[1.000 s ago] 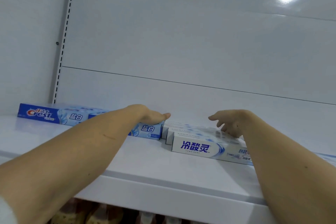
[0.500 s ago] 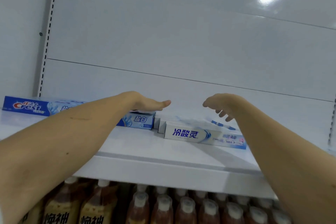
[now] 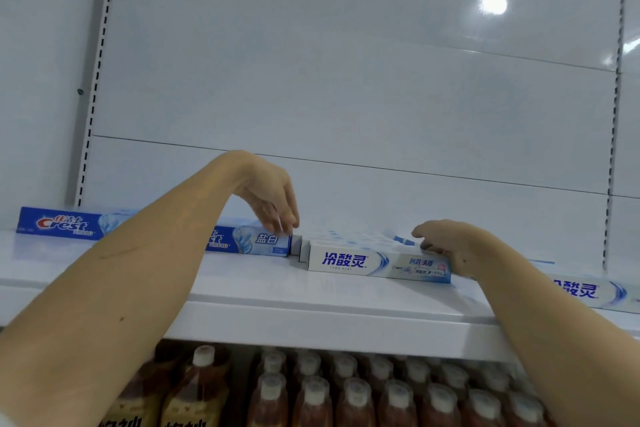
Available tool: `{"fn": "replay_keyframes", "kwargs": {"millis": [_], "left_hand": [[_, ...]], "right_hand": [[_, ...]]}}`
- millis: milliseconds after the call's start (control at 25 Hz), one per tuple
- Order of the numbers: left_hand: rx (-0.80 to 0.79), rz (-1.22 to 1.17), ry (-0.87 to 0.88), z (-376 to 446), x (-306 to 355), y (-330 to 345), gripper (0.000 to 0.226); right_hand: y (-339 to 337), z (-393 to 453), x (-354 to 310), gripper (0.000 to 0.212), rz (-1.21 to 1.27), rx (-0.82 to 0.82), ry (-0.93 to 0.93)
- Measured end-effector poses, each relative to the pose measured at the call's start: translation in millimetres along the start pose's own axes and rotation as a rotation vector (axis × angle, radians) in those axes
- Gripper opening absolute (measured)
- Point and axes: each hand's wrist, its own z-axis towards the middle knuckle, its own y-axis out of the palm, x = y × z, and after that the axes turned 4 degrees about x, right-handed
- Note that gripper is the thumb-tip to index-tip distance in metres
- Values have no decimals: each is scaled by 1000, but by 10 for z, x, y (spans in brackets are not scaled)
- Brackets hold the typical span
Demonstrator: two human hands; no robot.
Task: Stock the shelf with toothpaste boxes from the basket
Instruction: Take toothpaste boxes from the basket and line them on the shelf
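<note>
Neither grip has closed on anything: our left hand (image 3: 273,204) hangs with fingers pointing down, their tips touching the right end of the blue rectangular Crest toothpaste box (image 3: 256,242), and our right hand (image 3: 446,244) rests loosely curled against the right end of the white rectangular toothpaste box with blue lettering (image 3: 377,262). Both boxes lie flat on the white metal shelf (image 3: 311,315), near each other. Brown bottles with white caps (image 3: 349,395) stand on the level below.
</note>
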Motion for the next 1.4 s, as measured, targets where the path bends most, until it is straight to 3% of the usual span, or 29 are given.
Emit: {"fn": "replay_keyframes", "kwargs": {"millis": [200, 400, 720, 840, 920, 1080, 1240, 1400], "left_hand": [[-195, -8, -63, -94, 112, 66, 28], [-268, -74, -44, -122, 49, 24, 35], [-322, -145, -63, -143, -9, -9, 38], [-207, -98, -108, -194, 70, -1, 31], [3, -30, -109, -244, 154, 16, 26], [467, 19, 147, -178, 590, 178, 24], [457, 32, 331, -97, 1492, 631, 25], [250, 166, 279, 108, 2370, 1245, 55]], "right_hand": [[74, -37, -81, 30, 113, -106, 42], [124, -70, -112, 43, 178, -129, 63], [127, -253, -100, 46, 251, -201, 60], [153, -299, -99, 48, 253, -170, 30], [180, -336, -95, 48, 208, -87, -55], [-118, -413, -135, 31, 332, 16, -415], [-831, -364, -81, 21, 408, 60, -676], [-1689, -20, 438, 25, 38, 106, -748]]}}
